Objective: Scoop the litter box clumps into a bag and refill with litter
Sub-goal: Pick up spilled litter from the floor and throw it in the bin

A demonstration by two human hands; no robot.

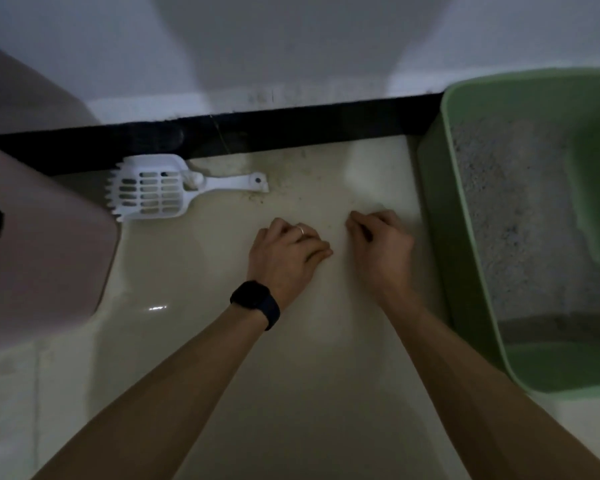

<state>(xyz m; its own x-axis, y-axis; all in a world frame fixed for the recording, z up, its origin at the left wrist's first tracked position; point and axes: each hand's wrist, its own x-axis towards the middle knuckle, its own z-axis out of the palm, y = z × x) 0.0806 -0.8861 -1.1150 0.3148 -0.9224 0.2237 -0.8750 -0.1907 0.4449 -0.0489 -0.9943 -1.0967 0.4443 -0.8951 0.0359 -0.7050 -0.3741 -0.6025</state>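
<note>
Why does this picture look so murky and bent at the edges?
Head view: dim light, soft blur throughout; the wide lens curves the black baseboard; small glare spots on the floor; the litter in the green box looks grainy; the scoop stays readable.

Bare floor point(291, 393) between pink bin point(45, 251) and green litter box point(444, 237)

- The green litter box point(465, 209) runs off the right edge, so its far side cannot be seen.
- The pink thing point(42, 237) on the left is cut off too. What it is cannot be told.
- The fingertips of the left hand point(286, 252) and right hand point(378, 242) curl under. If they hold anything cannot be told.
- The litter point(506, 216) looks blurry. Clumps cannot be picked out.
</note>
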